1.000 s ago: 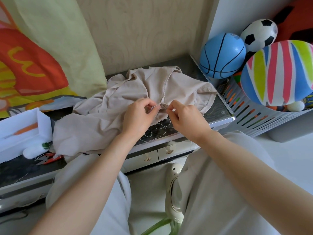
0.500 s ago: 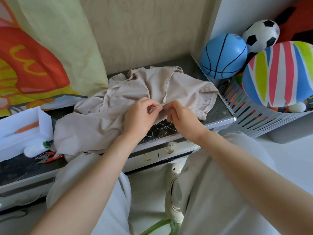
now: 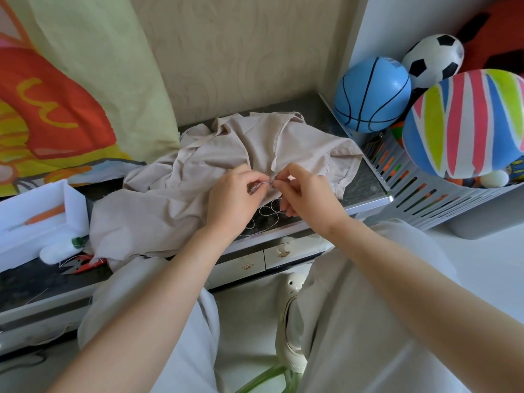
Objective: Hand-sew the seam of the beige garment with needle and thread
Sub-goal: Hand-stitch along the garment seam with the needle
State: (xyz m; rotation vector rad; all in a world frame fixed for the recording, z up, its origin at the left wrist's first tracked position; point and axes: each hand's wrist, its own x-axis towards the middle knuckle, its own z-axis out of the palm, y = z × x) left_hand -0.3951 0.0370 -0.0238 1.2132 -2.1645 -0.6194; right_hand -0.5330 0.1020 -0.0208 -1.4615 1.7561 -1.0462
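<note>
Garment (image 3: 195,194), beige: crumpled on dark cabinet top (image 3: 365,191), centre of scene, draped to the near edge. Seam (image 3: 276,148): raised ridge, long axis far-to-near, near end at the work pt between both hands.

L hand (image 3: 235,199): fingers curled, pinching the fabric fold at the seam end from the left. R hand (image 3: 307,198): thumb + forefinger pinched on a thin pale sliver (image 3: 265,185), judged needle or taut thread; other fingers loosely curled.

Near-contact between hands; work pt just far of the knuckles, equal reach for both. Next pull judged rightward/near, across the seam axis, w/ L hand bracing cloth.

Thread (image 3: 266,215): white slack loops on the cabinet top, near side, between the wrists. Snag risk on pull-through.

Sliver ID: too small to confirm. Eye, tip, stitch line not resolvable. Seam end hidden under fingertips.

Left: white box (image 3: 34,214). Right: slatted basket (image 3: 419,199) w/ balls (image 3: 373,95), cut off at the frame edge.
</note>
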